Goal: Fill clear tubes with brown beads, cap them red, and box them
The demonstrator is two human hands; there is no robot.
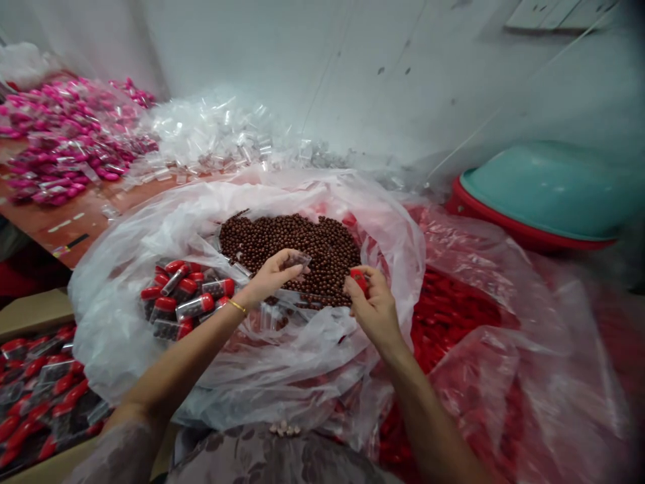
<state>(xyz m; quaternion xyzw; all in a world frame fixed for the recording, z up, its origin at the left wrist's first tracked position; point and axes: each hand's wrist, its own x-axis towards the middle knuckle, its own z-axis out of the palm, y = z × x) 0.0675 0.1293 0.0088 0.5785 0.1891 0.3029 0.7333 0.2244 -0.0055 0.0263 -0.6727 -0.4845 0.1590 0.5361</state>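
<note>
My left hand (282, 269), with a yellow bangle on its wrist, is closed over the heap of brown beads (287, 235). At its fingertips is a small clear plastic tube (304, 259), blurred and partly covered by the fingers. To the right, my right hand (375, 306) pinches a red cap (359, 279) between thumb and fingers. The two hands are apart. Filled clear tubes with red caps (194, 306) lie in a pile left of the beads, on a large whitish plastic bag (121, 282).
A box (35, 312) at the lower left holds more red-capped tubes. Red caps (448, 316) fill a plastic bag at right. Pink pieces (65, 134) and clear empty tubes (222, 141) cover the table's back. A teal basin (549, 188) rests on a red one by the wall.
</note>
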